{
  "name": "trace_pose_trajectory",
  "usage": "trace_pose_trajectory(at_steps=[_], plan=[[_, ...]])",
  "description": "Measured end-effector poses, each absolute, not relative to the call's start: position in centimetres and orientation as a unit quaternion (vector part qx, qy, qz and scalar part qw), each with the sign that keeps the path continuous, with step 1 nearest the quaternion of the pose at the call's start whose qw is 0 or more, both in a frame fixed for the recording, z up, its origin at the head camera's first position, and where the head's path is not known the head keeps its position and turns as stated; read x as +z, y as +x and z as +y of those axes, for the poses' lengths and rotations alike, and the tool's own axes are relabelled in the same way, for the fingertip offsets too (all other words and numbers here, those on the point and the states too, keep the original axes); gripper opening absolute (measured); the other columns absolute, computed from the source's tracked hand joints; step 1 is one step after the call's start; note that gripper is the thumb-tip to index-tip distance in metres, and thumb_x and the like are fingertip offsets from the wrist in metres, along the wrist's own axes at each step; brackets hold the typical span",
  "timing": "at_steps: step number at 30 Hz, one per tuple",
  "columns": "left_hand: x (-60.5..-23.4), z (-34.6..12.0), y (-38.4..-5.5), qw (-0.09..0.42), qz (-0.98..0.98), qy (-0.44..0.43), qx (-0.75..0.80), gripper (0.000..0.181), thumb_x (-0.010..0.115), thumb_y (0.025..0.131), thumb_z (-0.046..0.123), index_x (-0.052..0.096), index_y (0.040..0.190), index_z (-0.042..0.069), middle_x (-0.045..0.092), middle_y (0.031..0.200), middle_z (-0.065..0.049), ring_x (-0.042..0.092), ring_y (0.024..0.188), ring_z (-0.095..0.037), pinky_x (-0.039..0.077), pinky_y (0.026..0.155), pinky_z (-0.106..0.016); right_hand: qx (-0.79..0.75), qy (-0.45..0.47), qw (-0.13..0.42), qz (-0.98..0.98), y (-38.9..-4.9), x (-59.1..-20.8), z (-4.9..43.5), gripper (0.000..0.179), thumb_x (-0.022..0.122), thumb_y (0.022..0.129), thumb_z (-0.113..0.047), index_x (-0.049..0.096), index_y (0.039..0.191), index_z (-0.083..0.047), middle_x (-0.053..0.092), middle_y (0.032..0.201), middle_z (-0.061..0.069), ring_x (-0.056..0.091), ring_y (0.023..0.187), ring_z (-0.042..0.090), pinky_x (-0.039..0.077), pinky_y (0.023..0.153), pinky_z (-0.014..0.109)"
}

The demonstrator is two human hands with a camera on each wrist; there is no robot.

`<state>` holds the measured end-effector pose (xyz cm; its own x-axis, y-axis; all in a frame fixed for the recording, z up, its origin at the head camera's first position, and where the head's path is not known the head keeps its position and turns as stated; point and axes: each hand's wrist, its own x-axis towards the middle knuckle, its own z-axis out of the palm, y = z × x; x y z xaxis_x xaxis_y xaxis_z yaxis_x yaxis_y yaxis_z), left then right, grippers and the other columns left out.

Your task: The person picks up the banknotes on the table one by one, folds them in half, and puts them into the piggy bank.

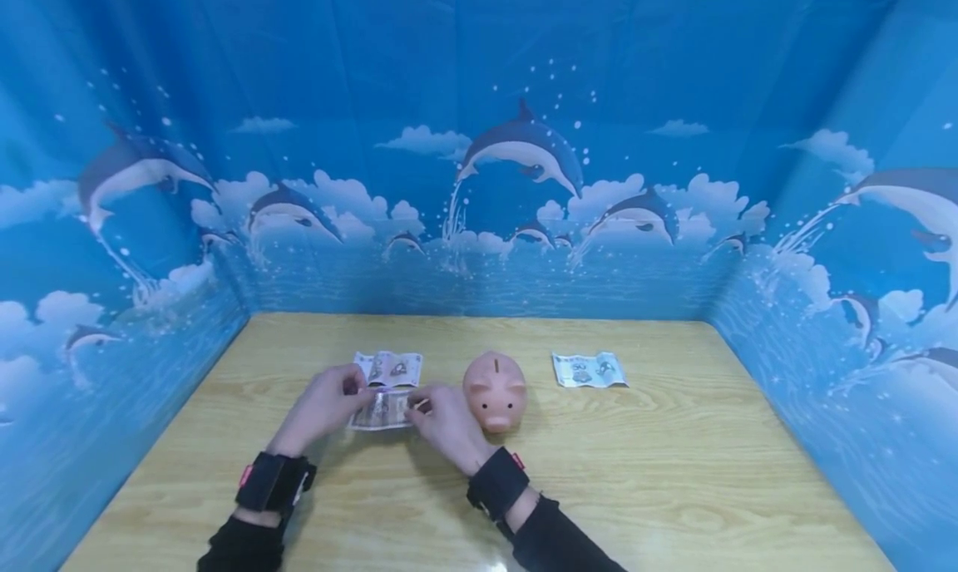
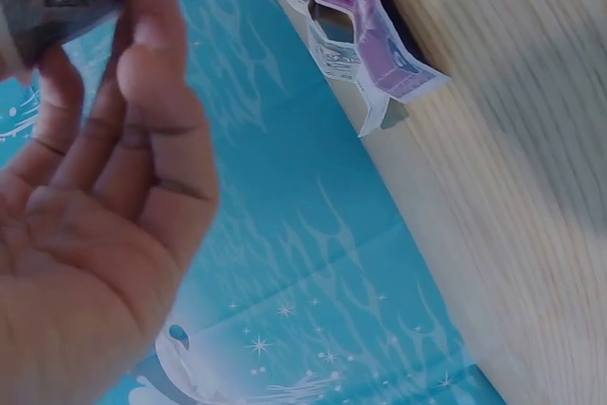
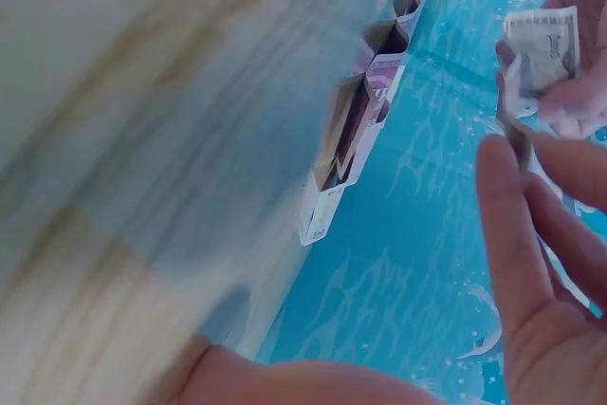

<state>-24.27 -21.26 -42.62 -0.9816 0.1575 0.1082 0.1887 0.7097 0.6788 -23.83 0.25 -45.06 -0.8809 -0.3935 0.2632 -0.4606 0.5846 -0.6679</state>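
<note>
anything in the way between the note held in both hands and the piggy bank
Only the right hand: in the head view it pinches the banknote at one end and sits between it and the piggy bank. No other object shows in that gap.

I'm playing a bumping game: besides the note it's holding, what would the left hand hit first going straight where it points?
Probably the purple note, lying just beyond the held note in the head view. The left hand might pass over it; its height is unclear.
</note>
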Motion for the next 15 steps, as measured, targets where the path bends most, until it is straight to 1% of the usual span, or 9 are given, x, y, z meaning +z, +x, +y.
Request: trace_pose_trajectory(at_steps=[2,5,9,12,14,15], plan=[[-42.65,-21.15,-24.3,0.03,-0.92,-0.104,-0.377,0.013,0.07,0.084,0.012,0.058,0.078,0.011,0.052,0.069,0.0,0.047,0.063,-0.015,0.039,0.053,-0.025,0.385,0.238,0.07,-0.889,-23.83,-44.99,0.22,0.012,0.07,0.086,-0.012,0.075,0.097,-0.013,0.075,0.091,0.0,0.065,0.074,0.0,0.05,0.063,0.011],[-42.7,-21.04,-24.26,0.04,-0.913,-0.116,-0.388,0.013,0.069,0.083,0.01,0.058,0.077,0.012,0.055,0.071,0.0,0.049,0.065,-0.014,0.041,0.056,-0.024,0.407,0.233,0.081,-0.879,-23.74,-44.83,0.19,0.012,0.069,0.086,-0.007,0.073,0.096,-0.013,0.074,0.092,0.0,0.066,0.078,0.002,0.051,0.066,0.011],[-42.68,-20.95,-24.22,0.059,-0.908,-0.126,-0.396,0.011,0.068,0.083,0.01,0.059,0.078,0.015,0.058,0.075,0.001,0.052,0.068,-0.014,0.043,0.058,-0.023,0.444,0.222,0.072,-0.865,-23.64,-44.59,0.22,0.02,0.068,0.086,-0.006,0.067,0.106,-0.012,0.072,0.095,0.001,0.064,0.079,0.003,0.052,0.066,0.013],[-42.65,-20.88,-24.22,0.075,-0.905,-0.128,-0.399,0.011,0.068,0.083,0.01,0.059,0.078,0.016,0.058,0.074,0.001,0.052,0.067,-0.013,0.043,0.057,-0.023,0.455,0.226,0.072,-0.858,-23.7,-44.59,0.37,0.028,0.067,0.087,-0.007,0.064,0.115,-0.012,0.072,0.097,0.002,0.064,0.08,0.003,0.053,0.067,0.013],[-42.63,-20.83,-24.21,0.081,-0.904,-0.129,-0.4,0.011,0.067,0.082,0.01,0.059,0.078,0.015,0.058,0.074,0.002,0.052,0.066,-0.012,0.043,0.056,-0.023,0.461,0.23,0.068,-0.855,-23.76,-44.67,0.52,0.03,0.067,0.088,-0.007,0.065,0.118,-0.012,0.072,0.098,0.002,0.064,0.082,0.003,0.053,0.069,0.013],[-42.62,-20.8,-24.2,0.084,-0.904,-0.129,-0.4,0.011,0.067,0.082,0.01,0.059,0.079,0.015,0.058,0.073,0.002,0.051,0.066,-0.012,0.043,0.056,-0.023,0.465,0.232,0.066,-0.852,-23.79,-44.71,0.59,0.029,0.067,0.088,-0.007,0.066,0.117,-0.012,0.072,0.099,0.002,0.064,0.083,0.003,0.054,0.069,0.014]])
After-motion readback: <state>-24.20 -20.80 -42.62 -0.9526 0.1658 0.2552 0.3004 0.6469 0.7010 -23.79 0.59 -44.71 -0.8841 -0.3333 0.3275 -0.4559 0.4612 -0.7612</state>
